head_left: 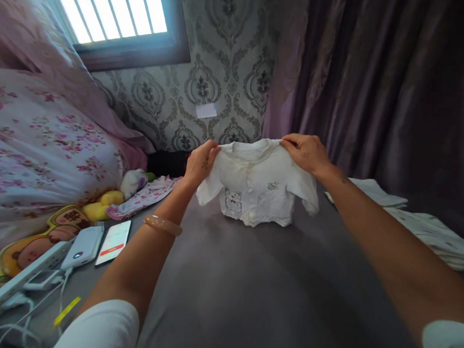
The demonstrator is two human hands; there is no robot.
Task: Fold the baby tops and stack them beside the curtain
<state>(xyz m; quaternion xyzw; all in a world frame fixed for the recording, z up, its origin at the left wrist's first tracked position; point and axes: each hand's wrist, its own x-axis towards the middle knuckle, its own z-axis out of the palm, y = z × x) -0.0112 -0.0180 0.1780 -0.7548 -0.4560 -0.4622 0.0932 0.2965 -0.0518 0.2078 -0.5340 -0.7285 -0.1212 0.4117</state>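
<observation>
A small white baby shirt (252, 186) hangs by its shoulders between my hands, its front toward me. It has a round neckline, a buttoned front, a bear picture at lower left and a small green print at right. My left hand (202, 163) pinches the left shoulder. On the other shoulder, my right hand (307, 152) is closed in the same way. Both sleeves droop outward, and the hem hangs at or just over the grey sheet (240, 290); contact cannot be made out.
Folded white clothes (438, 234) lie in a stack at right. On the left are a phone (113, 242), a white power bank (84, 247), a power strip (25, 281) with cables, a yellow plush toy (103, 205) and a patterned cloth (146, 197). Curtains (368, 79) hang at right.
</observation>
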